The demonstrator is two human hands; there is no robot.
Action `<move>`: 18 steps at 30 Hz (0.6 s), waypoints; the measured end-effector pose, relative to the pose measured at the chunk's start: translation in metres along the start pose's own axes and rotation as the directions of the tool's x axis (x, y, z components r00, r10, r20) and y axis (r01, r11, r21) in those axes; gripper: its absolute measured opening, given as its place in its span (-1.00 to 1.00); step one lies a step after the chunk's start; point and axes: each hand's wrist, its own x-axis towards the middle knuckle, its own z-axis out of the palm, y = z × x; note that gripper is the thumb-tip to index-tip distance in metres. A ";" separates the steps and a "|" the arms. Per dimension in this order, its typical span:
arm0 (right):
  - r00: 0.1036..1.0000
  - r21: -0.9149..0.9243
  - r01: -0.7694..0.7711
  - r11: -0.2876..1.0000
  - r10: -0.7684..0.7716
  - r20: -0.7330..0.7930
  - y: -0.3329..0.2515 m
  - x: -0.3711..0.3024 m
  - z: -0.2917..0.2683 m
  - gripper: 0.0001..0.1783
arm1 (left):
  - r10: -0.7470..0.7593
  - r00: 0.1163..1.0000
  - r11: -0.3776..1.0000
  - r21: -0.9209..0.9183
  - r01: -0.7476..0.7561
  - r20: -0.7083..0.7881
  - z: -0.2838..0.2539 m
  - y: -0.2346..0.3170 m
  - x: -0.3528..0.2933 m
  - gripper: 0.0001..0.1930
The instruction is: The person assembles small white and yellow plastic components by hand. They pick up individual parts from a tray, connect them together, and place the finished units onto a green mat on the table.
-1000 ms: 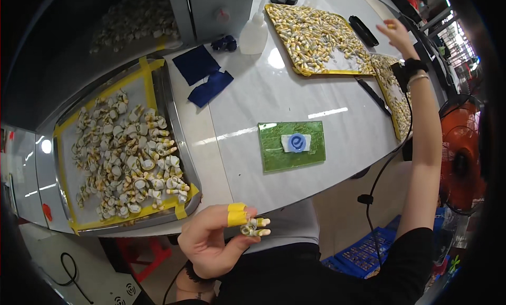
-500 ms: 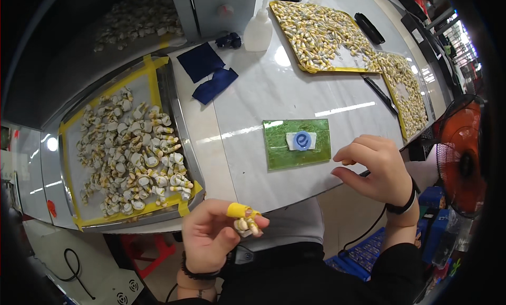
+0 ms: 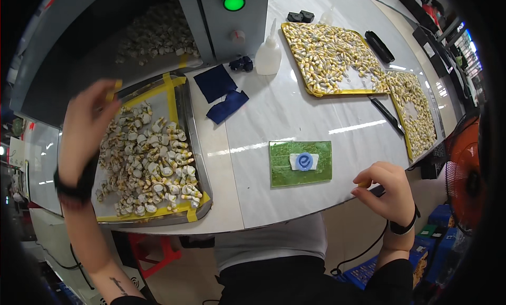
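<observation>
Left hand (image 3: 88,123) has swung to the silver metal tray (image 3: 203,170), grip unclear. Right hand (image 3: 387,192), now alone, pinches a small amber piece (image 3: 363,184).

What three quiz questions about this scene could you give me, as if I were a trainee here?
1. True or false: the white bottle lies on its side.

2. Which of these is nearest the left hand?
A) the left tray
B) the fan
C) the black knife

3. Which hand is nearer the green slab?

Key:
1. False; it stands upright.
2. A.
3. The right hand.
</observation>
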 end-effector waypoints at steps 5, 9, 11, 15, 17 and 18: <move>0.996 -0.002 0.088 0.996 -0.088 -0.031 -0.011 0.015 -0.010 -0.83 | 0.294 0.950 0.869 0.444 -0.219 -0.107 0.054 -0.070 0.098 -0.67; 0.991 -0.287 0.063 0.956 -0.094 -0.097 0.009 0.043 -0.033 -0.83 | 0.275 0.956 0.901 0.373 -0.219 -0.103 0.064 -0.086 0.116 -0.71; 0.995 -0.411 0.041 0.911 -0.073 -0.063 0.028 0.073 -0.043 -0.84 | 0.256 0.961 0.938 0.264 -0.222 -0.102 0.054 -0.078 0.103 -0.75; 0.977 -0.252 0.162 0.954 -0.192 -0.097 0.078 0.138 -0.038 -0.85 | 0.227 0.973 0.962 -0.162 -0.219 0.031 0.021 -0.004 0.054 -0.84; 0.996 -0.283 0.069 0.957 -0.082 -0.036 0.093 0.153 -0.031 -0.87 | 0.275 0.953 0.868 -0.461 -0.188 0.130 0.017 0.044 0.008 -0.85; 1.000 -0.303 0.013 0.953 -0.014 -0.002 0.104 0.156 -0.026 -0.87 | 0.186 0.982 0.768 -0.628 -0.128 0.028 0.036 0.064 -0.024 -0.84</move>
